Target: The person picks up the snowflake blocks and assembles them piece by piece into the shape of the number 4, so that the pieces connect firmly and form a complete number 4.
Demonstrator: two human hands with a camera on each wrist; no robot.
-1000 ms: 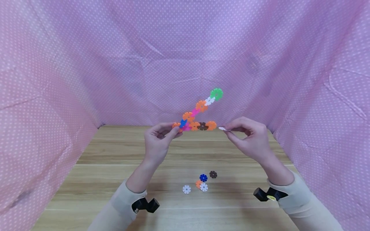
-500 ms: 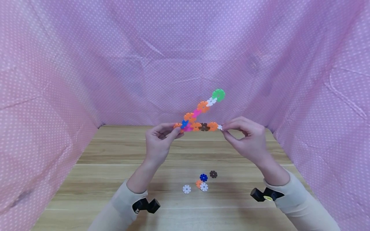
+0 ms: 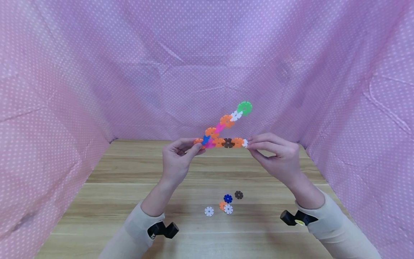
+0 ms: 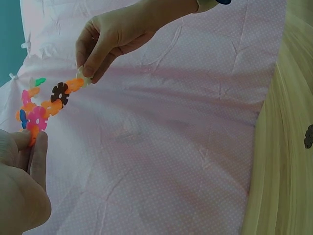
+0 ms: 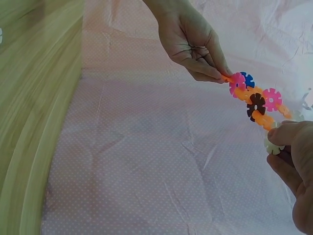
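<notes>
Above the table, a V-shaped chain of interlocking snowflake discs is held between both hands. My left hand (image 3: 177, 158) pinches the orange disc (image 3: 198, 142) where the two arms of the chain meet. One arm slants up through blue, orange, pink and white discs to a green disc (image 3: 244, 108). The other runs level through a brown disc (image 3: 228, 143) and an orange disc (image 3: 238, 142). At that end my right hand (image 3: 278, 154) pinches a white disc (image 5: 274, 145), which meets the orange disc's edge; how deep the slots engage is hidden by the fingers.
On the wooden table (image 3: 129, 196) lie loose discs: a blue disc (image 3: 228, 198), a brown disc (image 3: 239, 195), a white disc (image 3: 209, 211), and another white disc (image 3: 228, 209) overlapping an orange disc (image 3: 221, 205). Pink dotted cloth (image 3: 200, 46) surrounds the table at the back and sides.
The right hand has moved left, bringing the white disc from apart to against the level arm's end orange disc. The white disc has turned from edge-on to more upright. The left hand barely moved.
</notes>
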